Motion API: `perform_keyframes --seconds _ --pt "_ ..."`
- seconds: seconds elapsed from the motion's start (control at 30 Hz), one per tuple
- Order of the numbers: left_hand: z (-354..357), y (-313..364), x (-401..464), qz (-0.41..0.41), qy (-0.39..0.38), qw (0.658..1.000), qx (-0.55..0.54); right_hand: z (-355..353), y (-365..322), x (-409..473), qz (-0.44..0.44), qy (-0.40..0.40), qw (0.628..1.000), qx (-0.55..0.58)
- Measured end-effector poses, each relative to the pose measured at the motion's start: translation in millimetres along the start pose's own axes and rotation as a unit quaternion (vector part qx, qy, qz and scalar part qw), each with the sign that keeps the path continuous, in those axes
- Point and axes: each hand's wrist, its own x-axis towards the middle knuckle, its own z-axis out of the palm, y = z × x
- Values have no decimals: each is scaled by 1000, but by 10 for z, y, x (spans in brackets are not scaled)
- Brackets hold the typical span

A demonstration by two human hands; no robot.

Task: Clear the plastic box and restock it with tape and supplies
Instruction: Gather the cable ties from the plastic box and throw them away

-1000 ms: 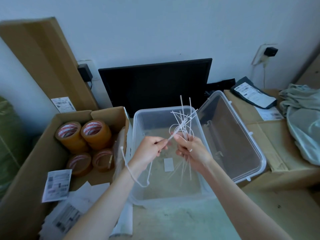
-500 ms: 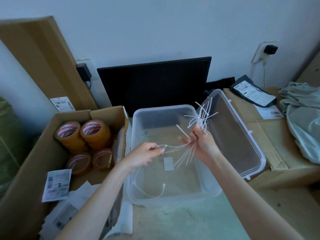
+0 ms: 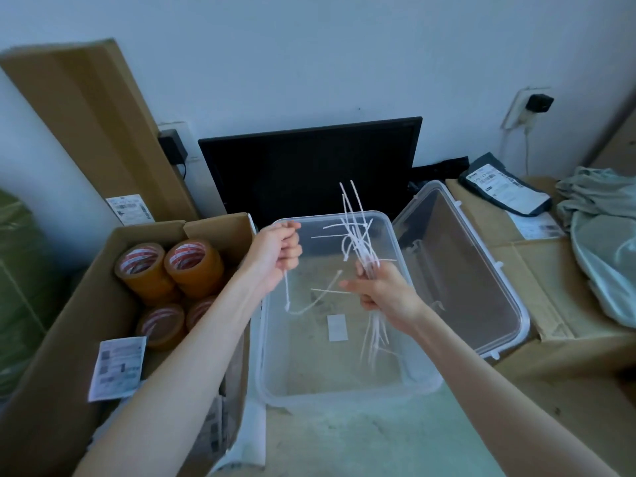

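We hold the cable ties [image 3: 358, 242] clenched in our right hand [image 3: 382, 292], one loose tie [image 3: 287, 297] gripped in our left hand [image 3: 278, 256], above the nearly cleared plastic box [image 3: 406, 383], while tape rolls [image 3: 192, 266] wait unstocked in the cardboard box [image 3: 86, 304] beside it.

Pale bluish wall [image 3: 309, 46], dark monitor [image 3: 309, 166] leaning against it, wall sockets with plugs [image 3: 537, 103], tall cardboard sheet [image 3: 89, 125] propped left
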Motion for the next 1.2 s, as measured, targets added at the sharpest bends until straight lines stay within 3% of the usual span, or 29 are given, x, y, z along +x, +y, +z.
perform_keyframes --seconds 0.13,0.27,0.43,0.6,0.7,0.77,0.87,0.97,1.1,1.13,1.2 --pt "171 109 77 -53 18 991 -121 157 -37 -5 -13 -60 998 -30" --pt "219 153 164 -113 20 957 -266 238 -68 -24 7 -141 986 -85" --pt "158 112 277 -115 68 927 -351 283 -20 -47 21 -123 980 -153" --pt "61 74 223 -23 146 951 -273 210 46 -74 3 -41 978 -204" --pt "-1 55 144 47 145 982 -108 168 26 -96 5 -22 965 -261" --pt "-35 59 78 108 141 983 50 137 -20 -108 28 -18 956 -291" --pt "-85 97 -60 243 102 913 312 125 -95 -118 54 -19 933 -355" --pt "-68 171 -318 349 -12 777 523 174 -182 -165 19 -12 856 -516" --pt "-14 166 -605 296 -168 572 747 270 -321 -300 -62 11 738 -672" --pt "-22 124 -649 279 -187 541 771 290 -344 -340 -88 14 712 -696" --pt "-36 43 -727 246 -203 525 789 330 -396 -436 -121 16 675 -728"
